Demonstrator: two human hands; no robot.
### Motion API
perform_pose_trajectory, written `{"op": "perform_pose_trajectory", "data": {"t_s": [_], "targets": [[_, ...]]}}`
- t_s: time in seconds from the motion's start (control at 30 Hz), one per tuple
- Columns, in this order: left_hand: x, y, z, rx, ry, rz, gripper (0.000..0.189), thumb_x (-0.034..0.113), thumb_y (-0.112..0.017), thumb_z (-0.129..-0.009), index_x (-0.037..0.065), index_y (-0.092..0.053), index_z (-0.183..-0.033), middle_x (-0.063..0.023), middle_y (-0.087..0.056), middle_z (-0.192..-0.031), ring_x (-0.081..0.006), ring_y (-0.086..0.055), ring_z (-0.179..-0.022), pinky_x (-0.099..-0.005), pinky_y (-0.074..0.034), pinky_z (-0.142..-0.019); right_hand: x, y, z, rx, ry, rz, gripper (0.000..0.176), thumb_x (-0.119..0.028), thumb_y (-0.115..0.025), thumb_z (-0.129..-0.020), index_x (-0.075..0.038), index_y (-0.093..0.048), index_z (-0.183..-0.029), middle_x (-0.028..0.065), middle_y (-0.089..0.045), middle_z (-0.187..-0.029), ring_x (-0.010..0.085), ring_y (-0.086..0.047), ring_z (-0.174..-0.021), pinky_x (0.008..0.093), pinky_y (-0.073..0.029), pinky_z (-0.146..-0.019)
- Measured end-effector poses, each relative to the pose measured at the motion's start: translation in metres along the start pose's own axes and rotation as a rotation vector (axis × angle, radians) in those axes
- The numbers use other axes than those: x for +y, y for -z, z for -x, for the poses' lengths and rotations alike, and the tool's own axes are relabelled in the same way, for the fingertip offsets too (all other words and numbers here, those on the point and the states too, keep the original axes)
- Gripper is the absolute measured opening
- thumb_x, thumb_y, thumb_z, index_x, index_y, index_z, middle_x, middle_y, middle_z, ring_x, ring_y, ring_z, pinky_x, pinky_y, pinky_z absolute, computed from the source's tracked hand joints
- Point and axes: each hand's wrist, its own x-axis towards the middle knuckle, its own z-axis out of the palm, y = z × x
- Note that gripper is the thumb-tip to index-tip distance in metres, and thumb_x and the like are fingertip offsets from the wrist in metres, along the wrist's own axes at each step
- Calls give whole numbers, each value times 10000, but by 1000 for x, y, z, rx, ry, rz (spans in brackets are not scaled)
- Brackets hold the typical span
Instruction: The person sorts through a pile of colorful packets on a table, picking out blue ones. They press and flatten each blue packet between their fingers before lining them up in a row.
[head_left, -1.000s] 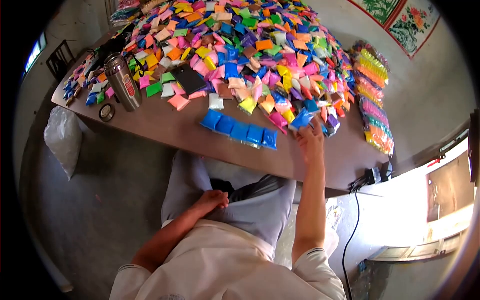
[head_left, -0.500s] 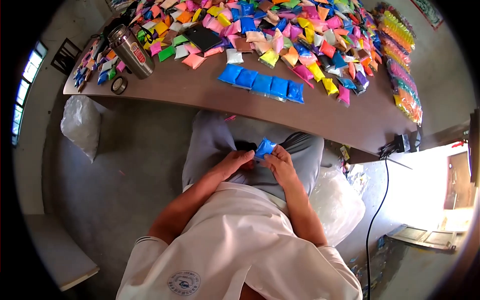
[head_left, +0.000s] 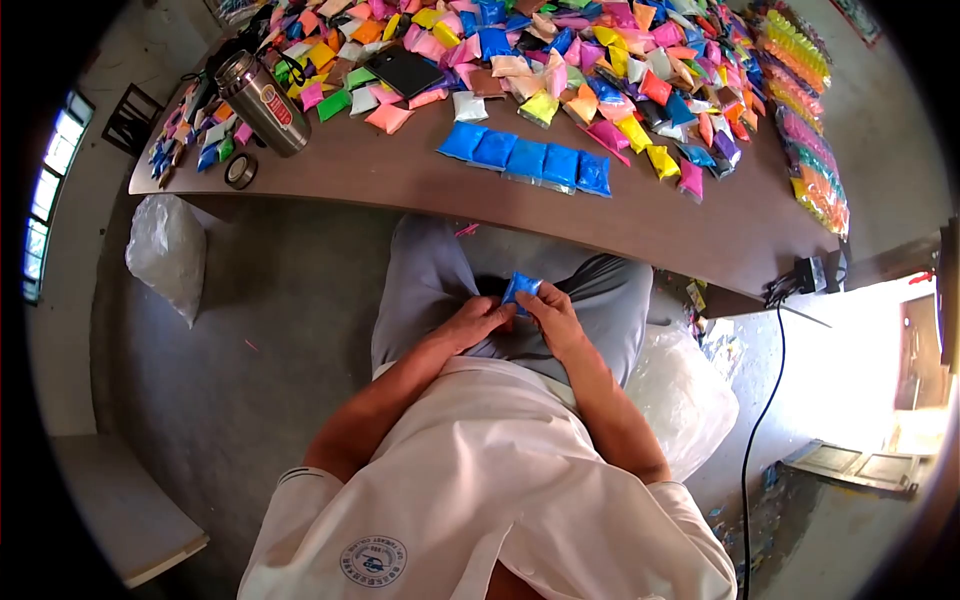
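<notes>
Over my lap, my right hand (head_left: 550, 312) pinches a small blue packet (head_left: 521, 288) by its right side. The fingers of my left hand (head_left: 478, 322) are closed at the packet's lower left edge. Part of the packet is hidden by the fingers. Beyond my knees, a row of several blue packets (head_left: 526, 160) lies side by side on the brown table (head_left: 390, 175). A large heap of coloured packets (head_left: 560, 75) covers the far part of the table.
A steel flask (head_left: 263, 105), its round lid (head_left: 240, 170) and a black phone (head_left: 403, 72) are on the table. Strips of packets (head_left: 805, 150) lie at the right. Clear plastic bags stand on the floor at left (head_left: 167, 255) and right (head_left: 680, 400). A black cable (head_left: 765, 410) hangs down.
The held blue packet has shifted slightly left and tilted more upright. Both hands have drawn closer together around it. The whole view has shifted slightly.
</notes>
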Motion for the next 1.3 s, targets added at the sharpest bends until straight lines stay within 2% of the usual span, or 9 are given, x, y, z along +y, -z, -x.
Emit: {"op": "perform_pose_trajectory", "data": {"t_s": [0.23,0.43,0.57,0.73,0.83,1.13,1.3], "targets": [[-2,-6,0,-14,-3,-104,318,319,-511,-901,13,-587,-859,-25,-580,-763,-110,-513,-721,-261,-428,-694,13,5,-3,-30,162,36,84,-93,-596,-827,-18,-619,-858,-28,-592,-755,41,-495,-673,205,-415,-636],[2,-5,1,16,-34,-36,322,312,-486,-913,10,-586,-867,-46,-592,-773,-121,-526,-724,-270,-434,-691,-3,-11,3,-14,134,-63,115,-126,-586,-838,-18,-620,-856,-34,-577,-742,43,-480,-673,203,-395,-648],[4,-5,1,-3,-40,-94,333,316,-472,-919,8,-587,-865,-54,-597,-767,-129,-533,-725,-275,-435,-706,10,2,-2,0,137,-18,127,-146,-581,-843,-25,-621,-849,-42,-565,-734,40,-467,-679,197,-382,-651],[5,-7,2,-18,-21,-175,345,318,-458,-924,7,-595,-857,-48,-598,-746,-142,-537,-724,-284,-435,-733,13,7,-2,-13,122,-11,126,-148,-589,-832,-41,-621,-773,-57,-533,-703,33,-427,-663,200,-340,-598],[4,-6,3,-22,-35,-94,339,312,-458,-924,7,-597,-866,-53,-600,-752,-148,-539,-735,-283,-434,-735,3,-7,2,46,126,-103,143,-148,-594,-825,-48,-614,-726,-56,-507,-659,41,-407,-634,206,-319,-573],[7,-7,3,-32,-9,-198,328,284,-450,-926,7,-605,-842,-57,-608,-762,-141,-548,-731,-282,-436,-731,11,2,-3,74,141,-54,160,-152,-604,-807,-48,-590,-685,-43,-485,-622,53,-394,-600,212,-306,-554],[-1,-6,-1,-18,-22,-125,335,295,-453,-924,7,-606,-846,-53,-607,-759,-140,-544,-727,-279,-434,-728,10,0,-3,84,148,-92,158,-145,-596,-806,-63,-582,-672,-46,-473,-611,54,-393,-596,209,-309,-555]]}}
